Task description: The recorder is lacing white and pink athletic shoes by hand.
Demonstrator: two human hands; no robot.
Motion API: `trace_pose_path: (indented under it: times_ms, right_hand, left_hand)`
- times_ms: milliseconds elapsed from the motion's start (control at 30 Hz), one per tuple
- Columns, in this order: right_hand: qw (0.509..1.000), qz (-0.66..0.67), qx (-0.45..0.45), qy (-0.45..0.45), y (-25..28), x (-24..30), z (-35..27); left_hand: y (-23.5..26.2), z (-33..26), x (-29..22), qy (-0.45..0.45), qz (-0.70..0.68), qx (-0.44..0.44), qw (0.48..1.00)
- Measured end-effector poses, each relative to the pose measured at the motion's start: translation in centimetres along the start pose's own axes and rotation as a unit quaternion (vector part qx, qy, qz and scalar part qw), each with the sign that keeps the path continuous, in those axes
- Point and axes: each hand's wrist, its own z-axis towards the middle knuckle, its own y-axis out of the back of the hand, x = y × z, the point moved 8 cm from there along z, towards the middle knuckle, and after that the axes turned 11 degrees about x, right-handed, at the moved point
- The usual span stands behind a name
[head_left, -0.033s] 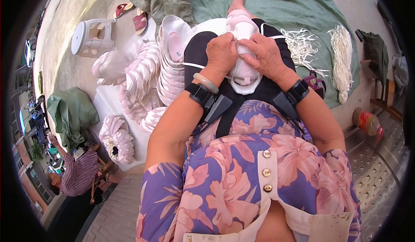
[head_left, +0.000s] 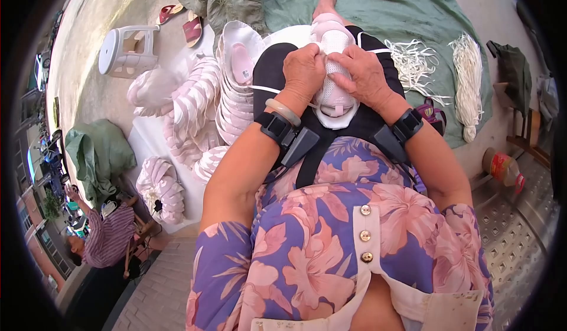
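Note:
A pink and white shoe upper (head_left: 338, 99) lies lengthwise on my lap, its mesh tongue facing up. My left hand (head_left: 303, 68) is closed at the left eyelet edge of the upper, fingers curled under. My right hand (head_left: 365, 75) grips the opposite edge, its thumb and index finger bent over the tongue. A white shoelace (head_left: 267, 88) sticks out to the left beside my left wrist, and another lace end shows beyond my right hand. What my fingertips pinch is hidden.
Stacked pink and white uppers (head_left: 233, 109) stand to my left, with more piles around them. Loose white laces (head_left: 410, 62) and a lace bundle (head_left: 469, 88) lie on a green cloth (head_left: 366, 3) at right. A white stool (head_left: 127, 50), slippers and a seated person are farther left.

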Motion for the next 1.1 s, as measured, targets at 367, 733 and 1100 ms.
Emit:
trace_pose_path:
  times_ms: [367, 733, 1100]
  right_hand:
    - [0.998, 0.049, -0.015, -0.031, -0.4, -1.2, -0.7]
    - [0.997, 0.064, -0.014, -0.032, -0.2, -1.8, -0.9]
    - [0.999, 0.010, -0.051, 0.011, -0.1, -1.6, -0.5]
  left_hand:
    - [1.6, -2.2, -0.5, 0.071, -0.124, 0.020, 0.990]
    - [0.8, -1.7, -3.0, -0.041, 0.103, 0.173, 0.979]
    - [-5.0, -1.3, -3.2, 0.000, 0.156, 0.202, 0.967]
